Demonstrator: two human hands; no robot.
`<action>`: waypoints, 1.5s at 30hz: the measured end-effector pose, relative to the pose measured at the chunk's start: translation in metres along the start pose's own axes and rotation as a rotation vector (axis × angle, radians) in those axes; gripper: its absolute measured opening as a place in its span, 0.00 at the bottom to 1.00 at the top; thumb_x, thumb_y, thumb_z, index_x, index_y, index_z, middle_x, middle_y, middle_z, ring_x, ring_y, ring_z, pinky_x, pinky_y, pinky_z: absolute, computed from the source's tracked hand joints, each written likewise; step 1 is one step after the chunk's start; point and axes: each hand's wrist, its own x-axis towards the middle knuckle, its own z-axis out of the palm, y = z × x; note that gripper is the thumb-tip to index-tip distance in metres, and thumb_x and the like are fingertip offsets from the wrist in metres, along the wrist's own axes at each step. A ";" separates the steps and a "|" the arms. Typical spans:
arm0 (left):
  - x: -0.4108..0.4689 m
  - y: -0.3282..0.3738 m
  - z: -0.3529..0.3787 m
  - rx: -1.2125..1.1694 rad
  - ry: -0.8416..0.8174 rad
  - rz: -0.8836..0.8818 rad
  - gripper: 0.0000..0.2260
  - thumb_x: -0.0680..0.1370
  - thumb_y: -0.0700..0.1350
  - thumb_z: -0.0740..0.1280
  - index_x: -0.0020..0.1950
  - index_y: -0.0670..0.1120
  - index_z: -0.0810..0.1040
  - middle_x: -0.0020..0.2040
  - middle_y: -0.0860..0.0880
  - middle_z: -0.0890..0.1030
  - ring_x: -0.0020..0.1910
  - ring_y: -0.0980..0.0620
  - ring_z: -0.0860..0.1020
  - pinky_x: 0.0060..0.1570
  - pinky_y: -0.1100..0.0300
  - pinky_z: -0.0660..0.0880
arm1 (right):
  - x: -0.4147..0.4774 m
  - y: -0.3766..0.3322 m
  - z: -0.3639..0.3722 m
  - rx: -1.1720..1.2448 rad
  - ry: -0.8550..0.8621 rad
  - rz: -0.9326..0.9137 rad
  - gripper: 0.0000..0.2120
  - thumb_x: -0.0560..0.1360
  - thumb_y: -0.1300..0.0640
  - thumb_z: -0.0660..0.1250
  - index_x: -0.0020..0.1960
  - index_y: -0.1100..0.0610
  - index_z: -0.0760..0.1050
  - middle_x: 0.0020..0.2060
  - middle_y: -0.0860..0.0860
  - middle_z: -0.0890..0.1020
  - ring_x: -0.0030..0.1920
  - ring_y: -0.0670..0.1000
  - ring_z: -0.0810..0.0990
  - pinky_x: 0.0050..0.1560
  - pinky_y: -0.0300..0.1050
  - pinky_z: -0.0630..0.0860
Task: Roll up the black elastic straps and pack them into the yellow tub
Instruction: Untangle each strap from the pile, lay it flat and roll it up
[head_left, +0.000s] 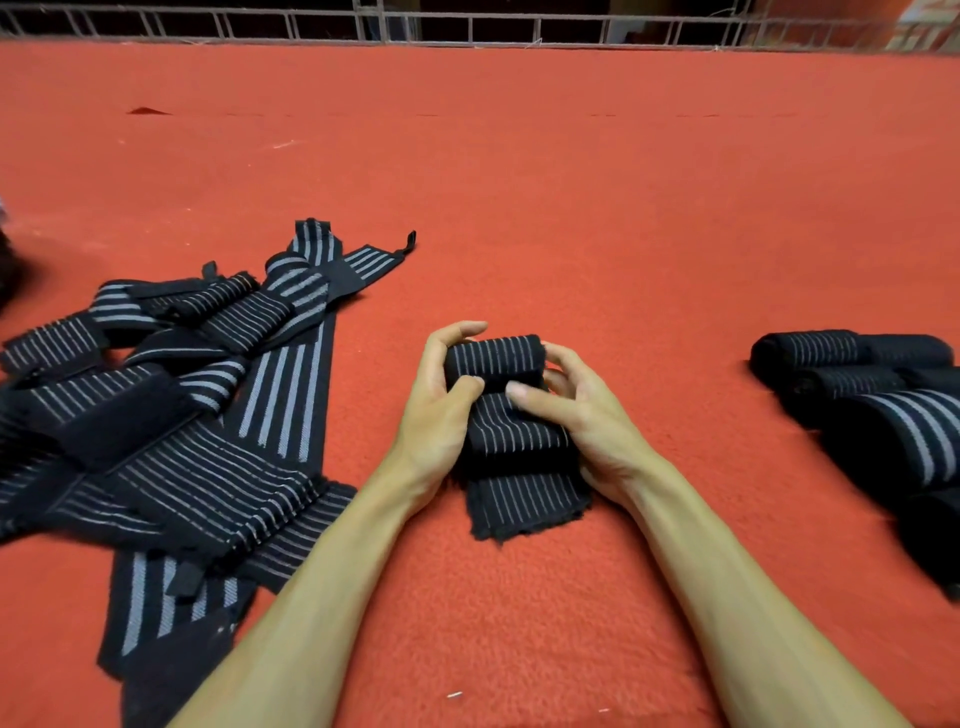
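Your fingers (460, 332) are curled and clamped on a black elastic strap (493, 361) with thin grey stripes, which sits partly rolled on the red carpet (571, 208).

Left of that strap lies a loose pile of unrolled straps (171, 395), flat and overlapping, some with wide grey stripes and some with fine ones. The pile is near your left forearm and apart from the strap you hold.

Your left hand (434, 410) grips the left end of the roll, with the thumb pressed on its near face and the fingers wrapped over the top. Your right hand (587, 415) grips the right end, its thumb on the near face close to the left thumb.

The strap's unrolled tail (524, 499) runs from the roll toward you between your wrists and lies flat on the carpet.

Right of the strap, well apart, a cluster of finished rolls (852, 374) rests on the carpet, touching one another. Beyond the strap, at the carpet's far edge, a metal railing (467, 26) runs across.
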 end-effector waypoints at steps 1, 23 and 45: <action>-0.001 0.000 0.000 0.015 -0.035 0.011 0.20 0.77 0.31 0.58 0.62 0.52 0.72 0.52 0.49 0.76 0.45 0.57 0.75 0.44 0.61 0.75 | 0.000 -0.001 0.002 0.018 0.012 -0.001 0.25 0.70 0.52 0.73 0.64 0.56 0.72 0.53 0.54 0.81 0.50 0.52 0.82 0.49 0.45 0.78; 0.000 -0.007 0.006 -0.073 -0.117 -0.112 0.15 0.77 0.47 0.65 0.63 0.51 0.67 0.52 0.51 0.75 0.46 0.60 0.76 0.45 0.67 0.75 | -0.002 -0.004 0.002 0.109 -0.006 -0.225 0.17 0.66 0.64 0.62 0.53 0.53 0.67 0.48 0.48 0.77 0.49 0.48 0.76 0.52 0.43 0.75; -0.003 -0.008 0.004 -0.162 -0.232 -0.100 0.17 0.72 0.45 0.63 0.60 0.53 0.67 0.49 0.52 0.75 0.45 0.60 0.76 0.47 0.64 0.74 | 0.000 0.000 0.007 -0.097 0.156 -0.132 0.08 0.72 0.52 0.62 0.52 0.47 0.70 0.46 0.49 0.75 0.45 0.48 0.74 0.49 0.48 0.71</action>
